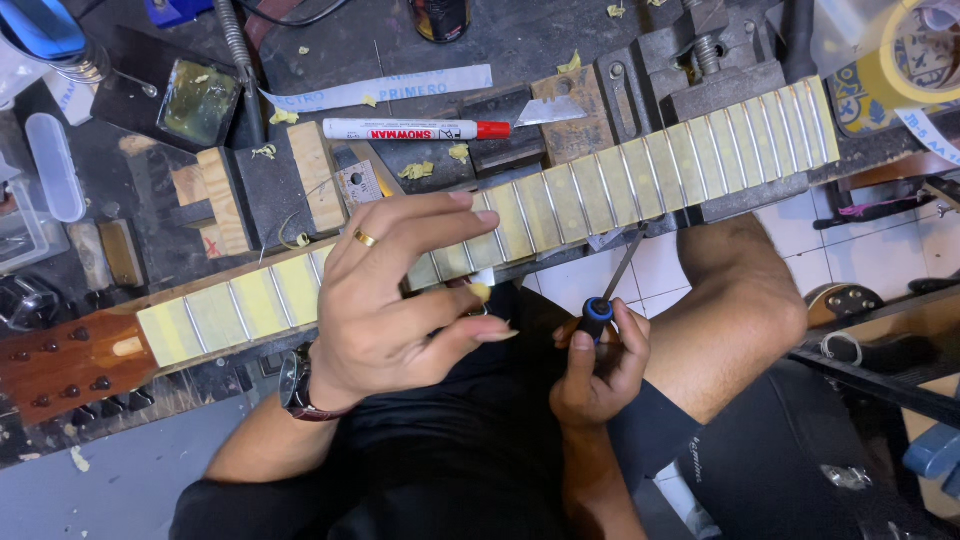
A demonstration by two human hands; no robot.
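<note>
— What sort of premises was it?

— An instrument repair workshop: a guitar neck lay along a scarred, dark bench (strewn with tape scraps), beside a vise, wooden blocks and a utility blade.

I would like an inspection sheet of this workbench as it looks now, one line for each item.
Surface: dark workbench, dusty, yellow scraps.
Job's things: guitar neck across the bench edge, fretboard masked with yellow tape between frets; thin tool with blue-black handle.
Clutter: red-capped marker, blade, wood blocks, tape roll.
Grippers: left hand over the fretboard, fingers spread; right hand holds the tool.
Cables: black cable at top.
Surroundings: white tiled floor.
</note>
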